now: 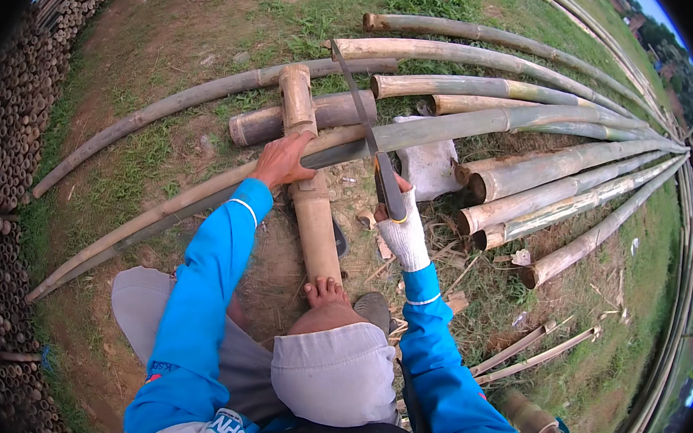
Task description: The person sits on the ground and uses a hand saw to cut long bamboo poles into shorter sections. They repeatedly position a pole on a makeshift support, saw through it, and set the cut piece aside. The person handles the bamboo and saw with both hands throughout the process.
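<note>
A long greenish bamboo pole [470,123] runs slantwise across the view, resting over a short bamboo piece [317,222]. My bare left hand [283,160] is closed over the pole where the two cross. In its white glove, my right hand [402,225] grips the dark handle of a handsaw [384,183]. The saw's blade points away from me and crosses the pole just right of my left hand; whether its teeth have cut in cannot be seen. My bare foot [326,291] presses on the near end of the short piece.
Several bamboo poles [565,170] fan out on the right. A thick bamboo log [339,115] lies beneath the far end of the support. Beside the pole sits a whitish block or sack [429,162]. Stacked bamboo [9,113] lines the left; split strips [536,354] lie near right.
</note>
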